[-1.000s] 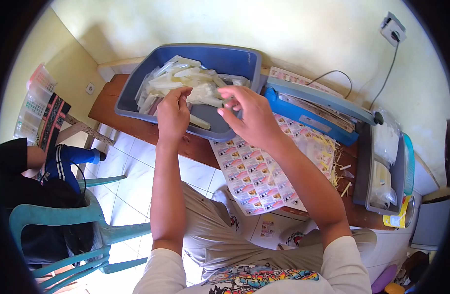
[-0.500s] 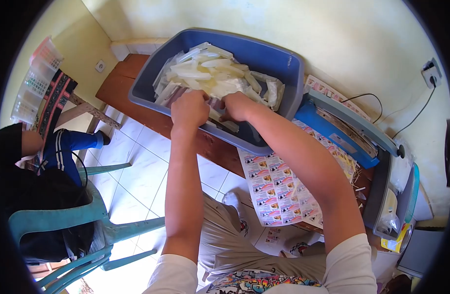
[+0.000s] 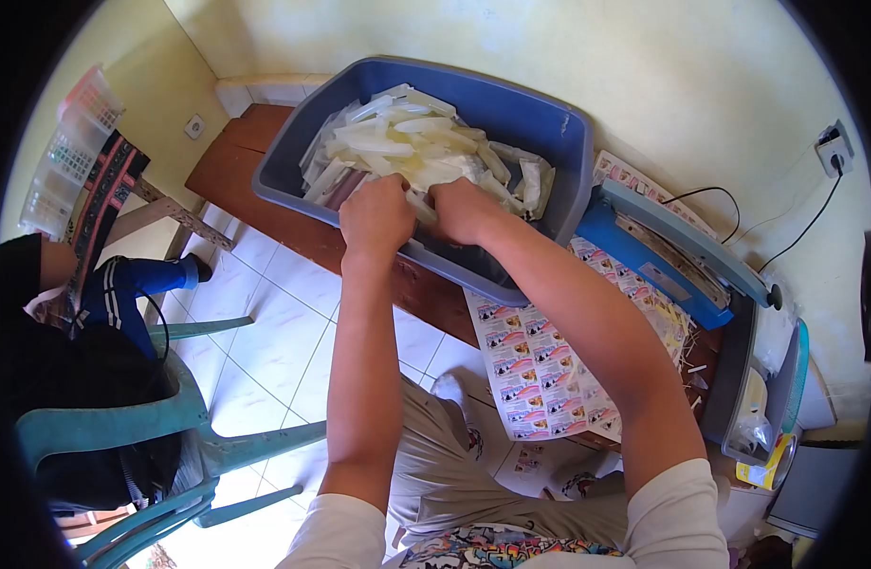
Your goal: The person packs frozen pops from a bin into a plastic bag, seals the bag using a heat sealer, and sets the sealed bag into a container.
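Observation:
A grey-blue plastic tub holds a heap of pale, narrow plastic packets. Over the tub's near side, my left hand is closed at the edge of the heap, beside a darker reddish packet. Close to its right, my right hand is also closed, with its knuckles up. A pale strip shows between the two hands, but what the fingertips hold is hidden beneath them.
Printed label sheets lie right of the tub on the brown bench. Beyond them are a blue sealing device and a grey bin with plastic bags. A person in dark clothes sits at left by a green chair.
Both hands have gone from raised and loosely open above the tub's near side to closed down at the packets. The view has shifted, so the tub appears farther right.

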The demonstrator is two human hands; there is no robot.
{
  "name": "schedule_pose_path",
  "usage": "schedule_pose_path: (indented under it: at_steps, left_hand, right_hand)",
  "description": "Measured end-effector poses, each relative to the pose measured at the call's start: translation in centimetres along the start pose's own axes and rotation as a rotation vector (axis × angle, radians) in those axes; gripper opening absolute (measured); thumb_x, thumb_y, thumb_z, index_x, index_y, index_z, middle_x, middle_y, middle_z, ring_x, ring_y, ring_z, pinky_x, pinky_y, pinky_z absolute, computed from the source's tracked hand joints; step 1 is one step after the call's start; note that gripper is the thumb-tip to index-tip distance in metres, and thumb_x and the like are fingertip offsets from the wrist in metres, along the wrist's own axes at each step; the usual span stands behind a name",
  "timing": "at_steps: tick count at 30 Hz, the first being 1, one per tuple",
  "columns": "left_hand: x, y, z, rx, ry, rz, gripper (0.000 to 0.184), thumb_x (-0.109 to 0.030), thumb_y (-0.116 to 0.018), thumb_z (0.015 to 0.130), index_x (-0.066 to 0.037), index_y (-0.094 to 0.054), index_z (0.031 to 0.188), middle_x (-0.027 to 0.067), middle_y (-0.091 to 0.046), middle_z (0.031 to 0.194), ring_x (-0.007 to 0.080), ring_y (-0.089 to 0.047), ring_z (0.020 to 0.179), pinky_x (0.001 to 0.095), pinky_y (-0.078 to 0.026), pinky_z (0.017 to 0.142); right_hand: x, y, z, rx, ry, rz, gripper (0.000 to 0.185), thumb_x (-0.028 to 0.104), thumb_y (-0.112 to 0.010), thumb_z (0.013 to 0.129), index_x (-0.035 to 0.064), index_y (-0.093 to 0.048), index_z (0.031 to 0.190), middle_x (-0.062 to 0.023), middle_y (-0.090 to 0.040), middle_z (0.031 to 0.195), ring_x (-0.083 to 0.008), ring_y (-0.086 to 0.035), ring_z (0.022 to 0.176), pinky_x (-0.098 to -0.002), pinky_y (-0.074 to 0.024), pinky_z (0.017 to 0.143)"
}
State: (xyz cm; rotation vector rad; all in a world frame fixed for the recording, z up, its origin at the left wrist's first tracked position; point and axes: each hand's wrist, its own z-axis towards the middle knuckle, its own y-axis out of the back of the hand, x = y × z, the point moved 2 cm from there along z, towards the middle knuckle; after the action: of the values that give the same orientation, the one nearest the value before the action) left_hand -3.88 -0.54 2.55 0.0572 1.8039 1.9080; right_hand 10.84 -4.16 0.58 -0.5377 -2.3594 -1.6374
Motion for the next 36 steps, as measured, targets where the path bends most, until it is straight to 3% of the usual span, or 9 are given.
schedule_pose_path:
  at_steps: [2, 6, 8, 13, 20, 23, 26, 28, 36]
  left_hand:
    - [0.2, -0.3, 0.0, -0.042, 0.006, -0.012, 0.036, -0.011, -0.058, 0.090, -0.016, -0.080, 0.118, 0.0128, -0.079, 0.116, 0.0378, -0.074, 0.109, 0.0504, -0.057, 0.095]
    - [0.3, -0.4, -0.2, -0.185, -0.056, -0.111, 0.035, -0.013, -0.060, 0.095, -0.015, -0.077, 0.125, 0.0149, -0.079, 0.117, 0.0389, -0.073, 0.110, 0.0509, -0.056, 0.098]
    - [0.3, -0.3, 0.0, -0.217, -0.075, -0.162, 0.034, -0.014, -0.062, 0.097, -0.015, -0.076, 0.127, 0.0159, -0.078, 0.118, 0.0396, -0.074, 0.109, 0.0513, -0.056, 0.098]
    - [0.0, 0.3, 0.1, -0.259, -0.118, -0.426, 0.030, -0.012, -0.068, 0.100, -0.009, -0.075, 0.130, 0.0224, -0.076, 0.123, 0.0359, -0.077, 0.102, 0.0450, -0.059, 0.091]
    - [-3.5, 2.0, -1.5, -0.455, -0.198, -0.664, 0.031, -0.002, -0.074, 0.095, -0.003, -0.075, 0.126, 0.0199, -0.077, 0.114, 0.0283, -0.078, 0.092, 0.0402, -0.061, 0.081]
    - [-4.8, 2.9, -2.4, -0.437, -0.164, -0.798, 0.030, -0.004, -0.076, 0.095, -0.004, -0.076, 0.125, 0.0162, -0.079, 0.112, 0.0245, -0.078, 0.089, 0.0373, -0.061, 0.079]
    - [-6.9, 3.9, -3.9, -0.289, -0.263, -0.948, 0.030, -0.005, -0.079, 0.095, -0.004, -0.077, 0.125, 0.0131, -0.080, 0.108, 0.0201, -0.076, 0.089, 0.0345, -0.060, 0.079]
    - [-8.5, 3.6, -5.1, -0.131, -0.343, -1.027, 0.028, -0.005, -0.078, 0.098, 0.000, -0.075, 0.125, 0.0077, -0.079, 0.112, 0.0121, -0.073, 0.094, 0.0286, -0.058, 0.078]
    - [-16.0, 0.9, -10.2, 0.174, -0.715, -0.961, 0.031, -0.001, -0.082, 0.092, -0.003, -0.076, 0.121, 0.0064, -0.079, 0.108, 0.0125, -0.072, 0.092, 0.0290, -0.058, 0.080]
  right_hand:
    - [0.1, 0.4, -0.4, -0.267, 0.103, 0.065, 0.049, 0.032, -0.081, 0.083, 0.0024, -0.073, 0.121, -0.0229, -0.077, 0.115, -0.0388, -0.075, 0.112, -0.0487, -0.0598, 0.097]
    - [-0.3, 0.4, -0.4, -0.396, 0.219, 0.218, 0.046, 0.031, -0.080, 0.083, 0.0025, -0.067, 0.117, -0.0218, -0.077, 0.109, -0.0397, -0.074, 0.110, -0.0502, -0.0584, 0.096]
    - [-0.3, 0.9, -0.9, -0.614, 0.374, 0.318, 0.033, 0.021, -0.078, 0.082, 0.0019, -0.067, 0.106, -0.0233, -0.076, 0.096, -0.0408, -0.074, 0.092, -0.0484, -0.0577, 0.086]
    - [-1.5, 2.0, -1.6, -0.821, 0.516, 0.389, 0.030, 0.017, -0.075, 0.083, 0.0027, -0.068, 0.108, -0.0202, -0.074, 0.098, -0.0378, -0.073, 0.092, -0.0461, -0.0579, 0.086]
    - [-1.7, 3.8, -4.5, -1.066, 0.664, 0.446, 0.029, 0.003, -0.076, 0.080, 0.0047, -0.070, 0.109, -0.0133, -0.071, 0.101, -0.0301, -0.073, 0.092, -0.0395, -0.0586, 0.081]
    - [-1.6, 4.5, -8.4, -1.071, 0.609, 0.396, 0.030, 0.004, -0.080, 0.082, 0.0059, -0.071, 0.110, -0.0120, -0.070, 0.099, -0.0269, -0.073, 0.088, -0.0385, -0.0579, 0.078]
    - [-3.3, 5.1, -12.6, -1.141, 0.593, 0.388, 0.028, 0.008, -0.082, 0.083, 0.0078, -0.072, 0.108, -0.0124, -0.069, 0.097, -0.0317, -0.072, 0.088, -0.0423, -0.0587, 0.080]
    - [-4.7, 5.3, -16.1, -1.112, 0.543, 0.369, 0.027, 0.009, -0.083, 0.084, 0.0082, -0.072, 0.109, -0.0122, -0.069, 0.097, -0.0319, -0.071, 0.087, -0.0423, -0.0583, 0.079]
    - [-11.1, 1.8, -29.2, -1.051, 0.302, 0.288, 0.027, 0.009, -0.084, 0.085, 0.0084, -0.074, 0.110, -0.0116, -0.070, 0.097, -0.0319, -0.071, 0.086, -0.0418, -0.0559, 0.076]
